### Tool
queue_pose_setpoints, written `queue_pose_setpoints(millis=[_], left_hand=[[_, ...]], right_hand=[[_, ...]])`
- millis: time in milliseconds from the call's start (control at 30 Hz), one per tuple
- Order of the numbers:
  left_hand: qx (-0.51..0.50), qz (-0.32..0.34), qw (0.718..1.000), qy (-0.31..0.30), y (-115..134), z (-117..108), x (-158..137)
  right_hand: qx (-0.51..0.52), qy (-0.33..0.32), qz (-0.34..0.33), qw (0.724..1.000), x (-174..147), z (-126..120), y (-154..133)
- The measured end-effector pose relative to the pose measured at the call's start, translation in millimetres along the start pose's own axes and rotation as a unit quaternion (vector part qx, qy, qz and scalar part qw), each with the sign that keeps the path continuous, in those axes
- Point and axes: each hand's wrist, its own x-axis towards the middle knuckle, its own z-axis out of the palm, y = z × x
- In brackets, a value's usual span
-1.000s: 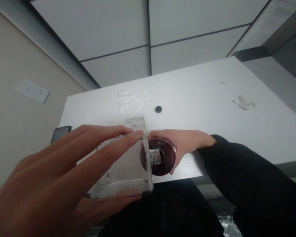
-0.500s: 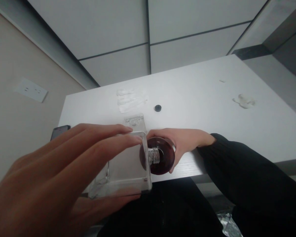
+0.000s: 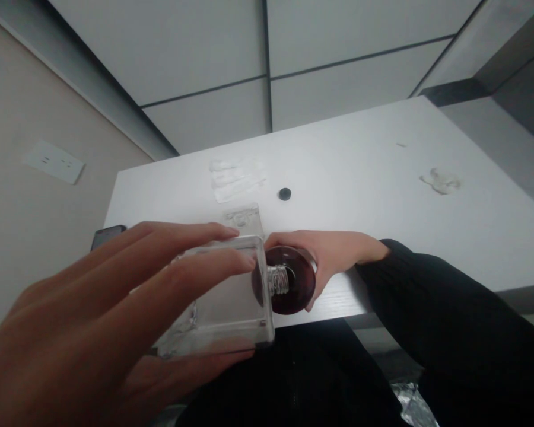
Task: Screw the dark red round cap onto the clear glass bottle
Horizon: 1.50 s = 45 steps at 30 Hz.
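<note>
My left hand is wrapped round a clear, square-sided bottle tipped on its side. A clear threaded neck points right from its end, in front of a round dark red vessel. Whether the neck touches the vessel I cannot tell. The fingers of my right hand curl round the vessel's far and right sides, near the table's front edge. Beyond the bottle lies a flat clear piece. A small dark round cap rests on the table behind the vessel.
Crumpled white tissue-like strips lie on the white table. A wrinkled pale scrap sits at the right, with a small sliver behind it. A phone is partly hidden behind my left hand. White cabinet panels stand behind.
Almost nothing differs. The bottle in my left hand has shifted very slightly; my right hand and the vessel stay in place.
</note>
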Motion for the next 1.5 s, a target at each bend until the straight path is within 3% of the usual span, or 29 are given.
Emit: queue_pose_setpoints(millis=[1500], left_hand=[[0.015,0.003,1.0,-0.007,-0.4,0.4,-0.9]], right_hand=[[-0.002,-0.005,0.016,1.0,0.2,-1.2,-4.4]])
